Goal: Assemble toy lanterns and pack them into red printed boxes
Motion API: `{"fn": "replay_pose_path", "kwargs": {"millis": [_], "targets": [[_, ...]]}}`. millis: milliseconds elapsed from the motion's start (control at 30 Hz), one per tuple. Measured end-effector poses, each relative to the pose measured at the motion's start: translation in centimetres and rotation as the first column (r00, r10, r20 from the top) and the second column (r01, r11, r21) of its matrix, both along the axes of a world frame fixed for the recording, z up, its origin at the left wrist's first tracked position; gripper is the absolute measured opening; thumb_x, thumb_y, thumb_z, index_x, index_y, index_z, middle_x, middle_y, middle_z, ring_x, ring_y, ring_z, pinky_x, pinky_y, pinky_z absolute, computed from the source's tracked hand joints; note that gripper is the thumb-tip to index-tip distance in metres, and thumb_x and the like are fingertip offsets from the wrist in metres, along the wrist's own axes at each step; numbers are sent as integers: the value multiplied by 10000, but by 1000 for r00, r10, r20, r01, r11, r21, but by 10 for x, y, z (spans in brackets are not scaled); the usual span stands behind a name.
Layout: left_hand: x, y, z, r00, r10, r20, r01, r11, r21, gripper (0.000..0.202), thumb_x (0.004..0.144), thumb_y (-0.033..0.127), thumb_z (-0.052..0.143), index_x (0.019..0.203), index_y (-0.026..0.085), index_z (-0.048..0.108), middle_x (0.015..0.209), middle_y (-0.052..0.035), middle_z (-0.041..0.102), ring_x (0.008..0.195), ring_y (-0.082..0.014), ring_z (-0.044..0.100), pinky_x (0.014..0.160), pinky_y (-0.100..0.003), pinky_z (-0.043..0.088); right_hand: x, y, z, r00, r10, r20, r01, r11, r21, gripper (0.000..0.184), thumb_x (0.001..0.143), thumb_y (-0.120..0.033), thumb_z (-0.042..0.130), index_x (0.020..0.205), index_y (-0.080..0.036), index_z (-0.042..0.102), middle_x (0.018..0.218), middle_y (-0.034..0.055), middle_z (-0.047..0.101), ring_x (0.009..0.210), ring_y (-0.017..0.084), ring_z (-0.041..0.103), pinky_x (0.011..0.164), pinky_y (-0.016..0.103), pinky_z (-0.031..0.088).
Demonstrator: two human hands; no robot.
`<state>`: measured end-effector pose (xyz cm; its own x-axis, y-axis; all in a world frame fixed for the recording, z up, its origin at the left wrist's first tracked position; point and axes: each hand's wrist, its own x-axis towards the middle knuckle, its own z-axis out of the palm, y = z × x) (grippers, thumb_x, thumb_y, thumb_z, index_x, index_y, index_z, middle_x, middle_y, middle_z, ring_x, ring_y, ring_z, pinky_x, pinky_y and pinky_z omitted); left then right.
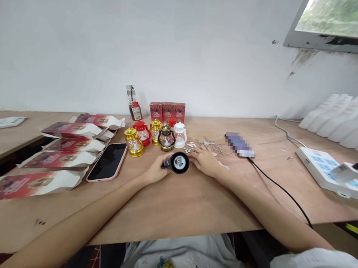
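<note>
My left hand (158, 169) is wrapped round a small black lantern (174, 155), tipped so that its round underside faces me. A white inner ring with metal contacts shows in that base. Just right of the lantern, my right hand (206, 160) rests low over the table, fingers stretched and apart, tips by several small round silver discs (187, 150) that look like button cells. Nothing shows between those fingers. Behind the hands stand a black-and-bronze lantern (166, 139), a white lantern (179, 135), red lantern (142, 133) and gold lantern (134, 143).
Opened red boxes (66, 160) lie in a stack at left, beside a pink-edged phone (108, 162). Loose metal pieces (211, 145) lie right of centre, near a cabled phone (240, 145). A power strip (327, 169) and white bottle-like objects (344, 118) are at right; red boxes (167, 111) stand behind.
</note>
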<state>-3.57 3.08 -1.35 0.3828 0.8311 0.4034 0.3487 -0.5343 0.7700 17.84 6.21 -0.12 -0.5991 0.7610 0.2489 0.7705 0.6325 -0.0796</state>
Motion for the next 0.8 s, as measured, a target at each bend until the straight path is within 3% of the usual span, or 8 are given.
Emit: {"fn": "replay_pose_path", "kwargs": {"millis": [233,467,567,633,733,800], "targets": [[0,0,0,1000,-24,-19,25,999,38,356,672,111,567,1026,87,594,1076,-110,675,983,-238,620,884,-358,485,-4,0,0,999,12,39,-13,1000,26,220,925,-257,453,974,-167,648,1026,103,614,1053,245,480,871,375,340],[0,0,1,1000,-23,-17,24,999,31,325,668,132,583,990,94,602,1020,-95,684,945,-230,623,857,-348,495,-5,-2,-1,994,63,-89,-73,990,-119,118,868,-271,542,892,-165,588,923,75,630,953,233,525,829,372,380],[0,0,1,1000,-20,-19,20,1000,19,334,667,125,582,999,98,604,1029,-91,683,954,-228,620,861,-344,492,-5,-2,-1,970,117,-214,-134,989,-67,76,857,-241,556,843,-168,571,878,61,623,898,214,532,803,362,392],[-1,0,1,1000,-17,-26,17,1000,15,334,667,124,577,998,91,604,1019,-94,685,944,-226,622,852,-341,494,-6,-4,1,902,160,-401,-159,987,37,66,865,-218,542,825,-169,561,862,53,614,849,185,536,778,339,404],[-1,-1,2,999,-13,-35,14,1000,17,312,672,138,569,977,82,605,988,-97,689,910,-223,627,828,-336,501,-9,-15,9,680,243,-692,-120,968,223,75,868,-232,553,813,-182,560,814,30,601,746,140,530,700,286,423],[0,-2,3,999,-20,-30,21,1000,17,296,682,160,574,967,86,606,976,-94,691,896,-222,630,814,-333,505,-12,-25,16,561,316,-765,-103,944,315,76,854,-243,581,799,-193,567,776,16,597,703,129,527,654,271,426]]}}
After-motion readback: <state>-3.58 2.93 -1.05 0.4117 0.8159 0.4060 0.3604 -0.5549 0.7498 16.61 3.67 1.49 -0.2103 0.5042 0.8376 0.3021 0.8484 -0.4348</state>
